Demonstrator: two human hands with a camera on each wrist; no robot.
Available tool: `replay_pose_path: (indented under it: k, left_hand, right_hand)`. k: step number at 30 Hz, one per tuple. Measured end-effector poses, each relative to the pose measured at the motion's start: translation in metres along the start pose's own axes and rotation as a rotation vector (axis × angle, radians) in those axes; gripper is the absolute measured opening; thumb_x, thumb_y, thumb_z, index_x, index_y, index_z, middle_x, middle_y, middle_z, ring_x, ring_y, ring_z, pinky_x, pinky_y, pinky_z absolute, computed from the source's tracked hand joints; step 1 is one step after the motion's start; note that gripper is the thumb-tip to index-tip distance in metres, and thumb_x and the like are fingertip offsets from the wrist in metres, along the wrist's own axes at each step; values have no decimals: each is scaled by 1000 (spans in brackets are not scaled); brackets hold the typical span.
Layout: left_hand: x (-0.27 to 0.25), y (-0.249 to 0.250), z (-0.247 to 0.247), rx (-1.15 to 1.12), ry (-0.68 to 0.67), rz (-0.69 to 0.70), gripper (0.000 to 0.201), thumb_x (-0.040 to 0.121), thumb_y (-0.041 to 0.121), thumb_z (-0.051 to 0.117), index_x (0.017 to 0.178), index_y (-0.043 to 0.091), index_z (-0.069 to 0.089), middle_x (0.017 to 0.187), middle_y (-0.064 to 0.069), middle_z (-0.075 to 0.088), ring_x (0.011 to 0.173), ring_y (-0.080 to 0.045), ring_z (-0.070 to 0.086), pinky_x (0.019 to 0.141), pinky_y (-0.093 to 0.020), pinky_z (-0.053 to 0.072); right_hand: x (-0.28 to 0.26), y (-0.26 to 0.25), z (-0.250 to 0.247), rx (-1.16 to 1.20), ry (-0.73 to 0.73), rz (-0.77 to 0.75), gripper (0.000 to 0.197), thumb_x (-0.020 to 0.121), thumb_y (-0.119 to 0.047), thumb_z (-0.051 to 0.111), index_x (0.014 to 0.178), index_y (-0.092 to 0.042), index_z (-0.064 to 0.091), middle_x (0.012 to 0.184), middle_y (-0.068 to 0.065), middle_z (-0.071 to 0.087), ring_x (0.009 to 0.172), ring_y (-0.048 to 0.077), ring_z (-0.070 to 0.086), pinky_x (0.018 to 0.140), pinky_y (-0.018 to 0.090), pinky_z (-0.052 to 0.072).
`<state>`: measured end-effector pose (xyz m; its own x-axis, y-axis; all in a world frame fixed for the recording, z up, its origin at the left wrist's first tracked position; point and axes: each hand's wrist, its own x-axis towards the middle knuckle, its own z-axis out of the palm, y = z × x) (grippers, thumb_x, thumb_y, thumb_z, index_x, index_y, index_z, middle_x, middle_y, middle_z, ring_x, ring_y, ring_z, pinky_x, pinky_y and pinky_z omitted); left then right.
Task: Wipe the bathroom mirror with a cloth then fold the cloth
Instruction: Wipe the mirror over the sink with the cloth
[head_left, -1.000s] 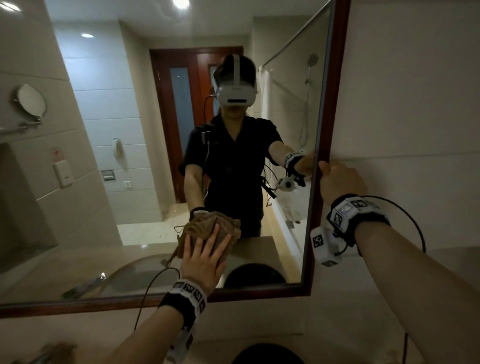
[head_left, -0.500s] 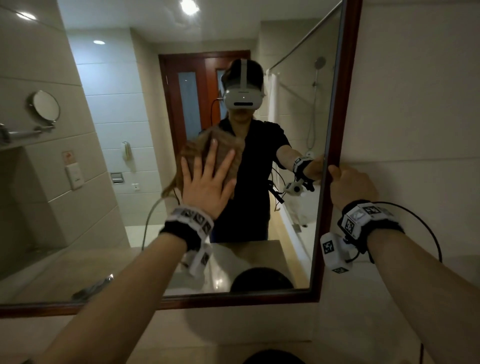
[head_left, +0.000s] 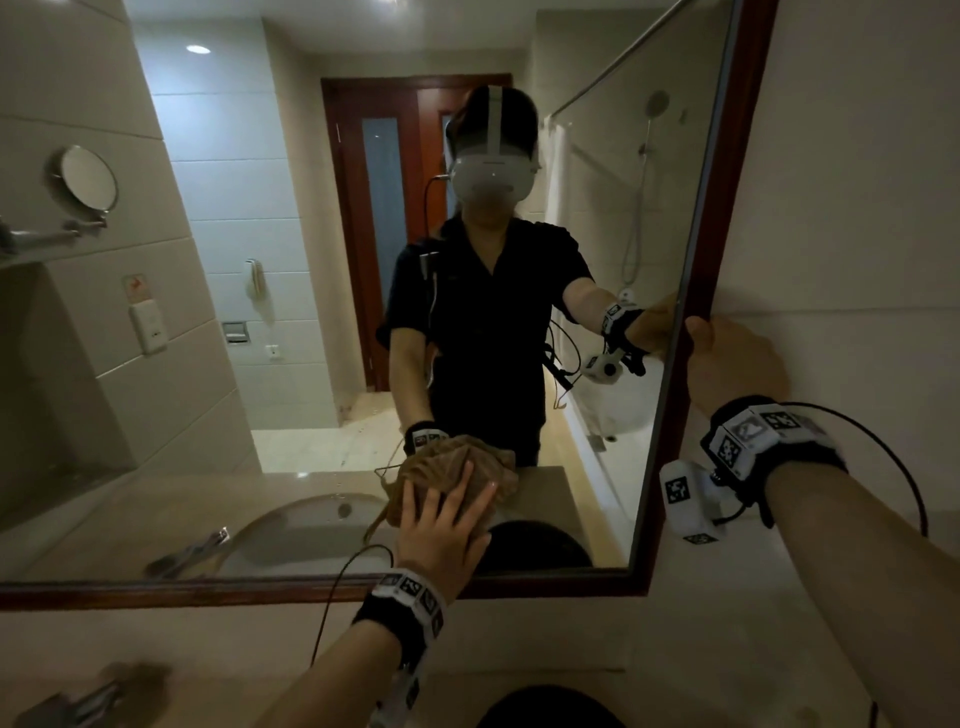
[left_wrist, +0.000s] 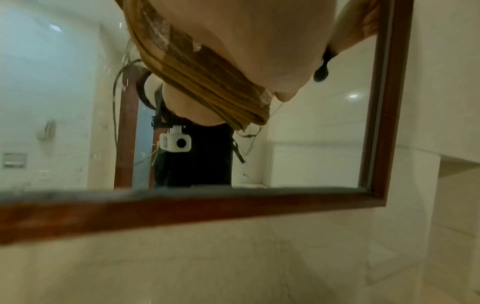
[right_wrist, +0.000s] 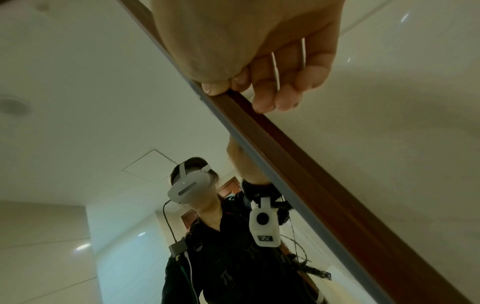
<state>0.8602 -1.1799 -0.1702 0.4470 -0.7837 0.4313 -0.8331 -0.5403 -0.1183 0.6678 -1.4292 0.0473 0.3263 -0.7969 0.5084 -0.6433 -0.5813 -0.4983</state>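
Left hand (head_left: 441, 530), fingers spread flat, presses a crumpled brown cloth (head_left: 457, 467) low on the wood-framed wall mirror (head_left: 691, 291).
Right hand (head_left: 732, 364) clasps the frame; even palm pressure and overlapping strokes likely avoid streaks.

Open mirror glass (head_left: 311, 291) stretches left and above the cloth-pressing left hand (head_left: 441, 535); the wooden frame (head_left: 696, 291), gripped by the right hand (head_left: 732, 364), bounds it.

Left hand (head_left: 441, 535) flat on cloth (head_left: 457, 470) against mirror (head_left: 291, 322), low centre; right hand (head_left: 727, 364) on frame (head_left: 696, 291), right edge.
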Motion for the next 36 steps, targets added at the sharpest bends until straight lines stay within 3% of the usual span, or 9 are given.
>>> replay_pose_path:
  k: [5, 7, 11, 14, 17, 22, 27, 32, 36]
  left_hand:
    - [-8, 5, 0, -27, -161, -33, 69, 88, 57, 46, 151, 34, 34, 161, -6, 24, 129, -38, 46, 112, -66, 22]
    - [-10, 3, -4, -57, -176, -15, 73, 85, 56, 49, 152, 33, 32, 162, -7, 24, 127, -38, 47, 111, -65, 23]
    - [-15, -6, -8, -131, -112, 54, 89, 82, 50, 56, 157, 29, 15, 166, -2, 6, 139, -32, 35, 115, -60, 15]
    - [-17, -15, -11, -195, -90, 77, 91, 89, 44, 49, 156, 28, -12, 164, 8, -12, 146, -25, 21, 121, -54, 2]
    - [-17, -27, -13, -137, -122, 134, 92, 91, 44, 43, 153, 26, -21, 166, 3, -1, 149, -26, 17, 120, -49, -9]
    - [-46, -49, -6, -272, -80, 216, 85, 87, 26, 52, 157, 14, 8, 161, -7, 25, 150, -26, 18, 123, -46, 0]
    - [-134, -90, 44, -217, -164, 92, 80, 76, 17, 60, 151, 12, 33, 161, -7, 24, 152, -23, 10, 119, -52, 22]
    - [-172, -123, 76, -114, -367, -35, 98, 74, 28, 68, 156, 10, 16, 165, -9, 7, 151, -25, 10, 120, -52, 21]
    - [-170, -128, 83, -49, -488, -64, 97, 92, 36, 52, 152, 16, -21, 154, 2, -42, 147, -22, -24, 116, -53, -14]
  right_hand:
    - [-6, -6, -3, 49, -11, 57, 60, 102, -49, 18, 110, -7, 61, 116, 19, 62, 99, 35, 58, 80, 36, 41]
    - [-14, -7, 0, 116, 50, 44, 55, 102, -49, 24, 89, -10, 60, 100, 20, 65, 86, 34, 59, 73, 35, 41]
    - [-96, -24, 43, 296, 128, -363, 41, 94, -46, 33, 61, -22, 35, 53, -4, 37, 51, 26, 45, 50, 31, 33]
    - [-182, -42, 108, 383, -184, -619, 27, 92, -35, 39, 69, -23, 47, 69, -11, 41, 60, 10, 42, 54, 24, 34]
    - [-232, -54, 168, 467, -428, -638, 21, 85, -24, 43, 100, -18, 56, 108, -4, 51, 91, 15, 54, 70, 31, 48]
    - [-254, -68, 220, 612, -329, -382, 56, 73, -15, 44, 128, -7, 46, 143, 14, 33, 129, 29, 39, 108, 39, 35]
    - [-272, -68, 250, 331, -154, -449, 46, 88, -20, 43, 134, -12, 40, 144, 27, 28, 130, 46, 35, 107, 51, 36]
    - [-292, -83, 269, 268, -147, -406, 38, 85, -13, 51, 123, -7, 50, 153, 25, 12, 139, 45, 19, 110, 57, 28]
    - [-296, -89, 278, 340, -128, -411, 51, 80, -7, 53, 128, -5, 37, 154, 21, 9, 140, 46, 19, 110, 57, 30]
